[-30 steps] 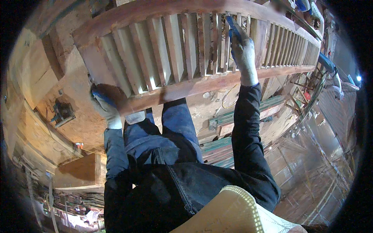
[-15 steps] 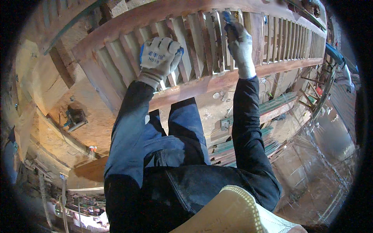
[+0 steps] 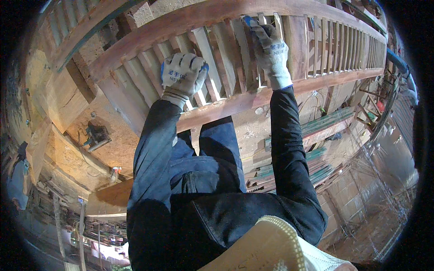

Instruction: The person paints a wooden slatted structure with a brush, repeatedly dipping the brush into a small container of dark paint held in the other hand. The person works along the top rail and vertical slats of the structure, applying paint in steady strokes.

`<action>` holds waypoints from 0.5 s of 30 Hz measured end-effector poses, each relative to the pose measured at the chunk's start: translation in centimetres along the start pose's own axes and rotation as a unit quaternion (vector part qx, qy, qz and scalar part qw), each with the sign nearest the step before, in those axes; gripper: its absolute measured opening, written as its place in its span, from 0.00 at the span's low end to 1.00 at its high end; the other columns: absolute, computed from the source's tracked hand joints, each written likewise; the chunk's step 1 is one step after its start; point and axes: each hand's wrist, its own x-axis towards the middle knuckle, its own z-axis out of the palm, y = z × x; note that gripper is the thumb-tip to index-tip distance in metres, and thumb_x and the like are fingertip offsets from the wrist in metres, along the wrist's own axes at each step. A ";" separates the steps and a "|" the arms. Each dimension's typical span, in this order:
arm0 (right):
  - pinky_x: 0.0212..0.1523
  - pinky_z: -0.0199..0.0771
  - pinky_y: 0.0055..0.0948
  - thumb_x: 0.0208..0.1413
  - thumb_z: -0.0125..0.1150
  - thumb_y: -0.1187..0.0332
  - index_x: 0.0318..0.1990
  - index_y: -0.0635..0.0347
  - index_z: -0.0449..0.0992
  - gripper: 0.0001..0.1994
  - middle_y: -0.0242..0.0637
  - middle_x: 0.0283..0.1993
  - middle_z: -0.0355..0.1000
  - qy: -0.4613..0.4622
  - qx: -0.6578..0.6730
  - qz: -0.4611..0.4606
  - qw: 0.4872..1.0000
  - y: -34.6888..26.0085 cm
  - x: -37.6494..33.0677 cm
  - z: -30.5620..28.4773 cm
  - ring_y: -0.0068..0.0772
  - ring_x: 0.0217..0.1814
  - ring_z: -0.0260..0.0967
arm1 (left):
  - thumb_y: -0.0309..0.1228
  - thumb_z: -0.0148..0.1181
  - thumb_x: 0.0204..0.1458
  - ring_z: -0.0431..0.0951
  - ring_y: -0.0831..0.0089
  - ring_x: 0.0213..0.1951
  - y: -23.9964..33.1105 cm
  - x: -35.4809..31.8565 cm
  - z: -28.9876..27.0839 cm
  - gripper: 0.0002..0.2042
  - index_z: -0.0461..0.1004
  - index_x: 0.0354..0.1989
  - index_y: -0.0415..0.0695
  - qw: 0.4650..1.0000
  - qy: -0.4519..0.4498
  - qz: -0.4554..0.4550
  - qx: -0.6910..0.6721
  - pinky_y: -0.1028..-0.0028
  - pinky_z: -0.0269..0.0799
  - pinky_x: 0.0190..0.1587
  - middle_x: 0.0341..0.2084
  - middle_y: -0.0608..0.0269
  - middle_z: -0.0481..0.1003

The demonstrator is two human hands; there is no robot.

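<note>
The left hand [image 3: 182, 73], in a white and blue glove, is bent into a fist on the long wooden frame [image 3: 221, 103]. Its fingers are curled down over the slats [image 3: 225, 56], but I cannot tell if they are gripping one. The right hand [image 3: 272, 52] has the same kind of glove. Its fingers reach away from the body and bend at the slats near the far rail [image 3: 199, 17]; their tips are partly hidden, so I cannot tell if they hold a slat or only touch it.

The frame is right under both sets of fingers and goes well past them to the right. More slats show between the two hands. Just right of the right fingers is a wide flat board [image 3: 296, 47], and past it is a row of thin bars [image 3: 337, 47].

Nearer the body than the left fingers, and to their left, a small dark tool [image 3: 97, 137] sits on the floor. Nearer the body than the right fingers, and to their right, lie green and red boards [image 3: 330, 123].
</note>
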 end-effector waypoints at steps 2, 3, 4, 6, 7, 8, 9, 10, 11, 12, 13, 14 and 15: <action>0.40 0.77 0.42 0.47 0.64 0.70 0.53 0.45 0.73 0.22 0.41 0.50 0.73 0.026 -0.043 -0.063 0.997 0.0 -0.1 -0.3 0.51 0.41 0.75 | 0.40 0.66 0.40 0.73 0.65 0.39 0.0 0.0 0.3 0.13 0.71 0.34 0.59 1.000 0.015 0.005 0.001 0.59 0.65 0.40 0.33 0.72 0.72; 0.40 0.77 0.43 0.46 0.64 0.70 0.53 0.45 0.73 0.23 0.41 0.50 0.72 0.037 -0.063 -0.093 0.993 -0.3 -0.1 -0.4 0.51 0.42 0.75 | 0.40 0.66 0.40 0.74 0.65 0.39 0.0 0.0 0.5 0.13 0.71 0.34 0.59 1.000 0.019 0.007 0.002 0.59 0.65 0.40 0.33 0.72 0.72; 0.40 0.77 0.43 0.46 0.64 0.70 0.53 0.46 0.73 0.23 0.41 0.50 0.72 0.037 -0.067 -0.092 0.993 -0.3 0.0 -0.2 0.51 0.42 0.75 | 0.39 0.66 0.40 0.74 0.65 0.39 0.0 0.0 0.1 0.12 0.72 0.34 0.58 1.000 0.008 0.000 0.003 0.60 0.66 0.40 0.33 0.71 0.73; 0.40 0.77 0.43 0.46 0.64 0.70 0.53 0.47 0.73 0.23 0.41 0.51 0.72 0.038 -0.076 -0.091 0.992 -0.5 0.1 0.4 0.51 0.42 0.75 | 0.37 0.66 0.40 0.74 0.63 0.38 0.1 0.1 -0.8 0.12 0.74 0.34 0.56 1.000 -0.016 -0.015 0.007 0.61 0.68 0.39 0.33 0.70 0.75; 0.39 0.77 0.43 0.48 0.63 0.69 0.53 0.47 0.74 0.21 0.41 0.50 0.72 0.029 -0.089 -0.072 0.993 -0.1 -0.1 0.4 0.51 0.42 0.75 | 0.37 0.65 0.41 0.74 0.63 0.38 0.1 0.2 -0.5 0.11 0.74 0.34 0.56 1.000 -0.010 -0.008 -0.005 0.60 0.67 0.39 0.33 0.70 0.75; 0.39 0.76 0.43 0.49 0.62 0.68 0.53 0.47 0.74 0.20 0.41 0.50 0.72 0.021 -0.101 -0.054 0.993 0.3 -0.4 0.4 0.51 0.42 0.75 | 0.38 0.65 0.41 0.74 0.63 0.38 0.2 0.3 -0.2 0.11 0.74 0.35 0.56 1.000 -0.005 -0.002 -0.017 0.60 0.67 0.40 0.34 0.69 0.75; 0.39 0.76 0.43 0.50 0.62 0.68 0.52 0.48 0.74 0.19 0.41 0.50 0.72 0.013 -0.114 -0.035 0.993 0.7 -0.6 0.5 0.51 0.41 0.75 | 0.38 0.65 0.41 0.74 0.63 0.39 0.3 0.5 0.1 0.11 0.74 0.35 0.56 1.000 0.000 0.004 -0.029 0.60 0.67 0.40 0.34 0.69 0.75; 0.38 0.77 0.43 0.50 0.61 0.68 0.53 0.47 0.73 0.20 0.40 0.49 0.72 0.016 -0.121 -0.029 0.992 0.2 -0.5 0.7 0.51 0.40 0.75 | 0.38 0.65 0.41 0.74 0.63 0.39 0.1 0.3 -0.2 0.11 0.74 0.35 0.56 1.000 -0.001 0.000 -0.028 0.60 0.67 0.40 0.34 0.69 0.75; 0.36 0.77 0.43 0.50 0.60 0.69 0.55 0.46 0.72 0.21 0.39 0.49 0.72 0.019 -0.129 -0.023 0.991 -0.4 -0.5 0.9 0.50 0.39 0.76 | 0.38 0.65 0.41 0.74 0.63 0.39 0.1 0.2 -0.5 0.11 0.74 0.35 0.56 1.000 -0.002 -0.004 -0.027 0.59 0.67 0.41 0.35 0.69 0.75; 0.35 0.77 0.43 0.50 0.60 0.69 0.56 0.45 0.71 0.22 0.38 0.48 0.73 0.022 -0.136 -0.016 0.990 -0.9 -0.5 1.2 0.50 0.37 0.76 | 0.38 0.64 0.41 0.74 0.63 0.40 0.0 0.0 -0.7 0.11 0.74 0.35 0.56 1.000 -0.004 -0.008 -0.027 0.59 0.67 0.41 0.35 0.68 0.75; 0.35 0.77 0.44 0.50 0.60 0.68 0.56 0.45 0.71 0.23 0.38 0.50 0.72 0.016 -0.088 0.046 0.995 -0.8 -0.4 1.5 0.50 0.37 0.76 | 0.39 0.65 0.41 0.73 0.65 0.42 0.1 0.1 -0.5 0.12 0.73 0.36 0.58 0.999 -0.028 -0.017 -0.023 0.59 0.64 0.47 0.35 0.71 0.73; 0.34 0.77 0.44 0.50 0.60 0.68 0.57 0.45 0.71 0.23 0.38 0.50 0.72 0.029 -0.115 0.033 0.992 -0.6 -0.7 1.4 0.50 0.37 0.76 | 0.39 0.65 0.41 0.73 0.65 0.42 0.2 0.2 -0.2 0.12 0.73 0.36 0.58 0.999 -0.023 -0.012 -0.031 0.59 0.64 0.47 0.35 0.71 0.73; 0.34 0.77 0.44 0.51 0.59 0.68 0.57 0.45 0.71 0.23 0.38 0.50 0.72 0.041 -0.142 0.020 0.989 -0.5 -1.2 1.3 0.51 0.37 0.76 | 0.40 0.65 0.41 0.73 0.65 0.42 0.2 0.2 0.0 0.12 0.73 0.35 0.58 0.999 -0.018 -0.007 -0.039 0.59 0.64 0.47 0.35 0.71 0.73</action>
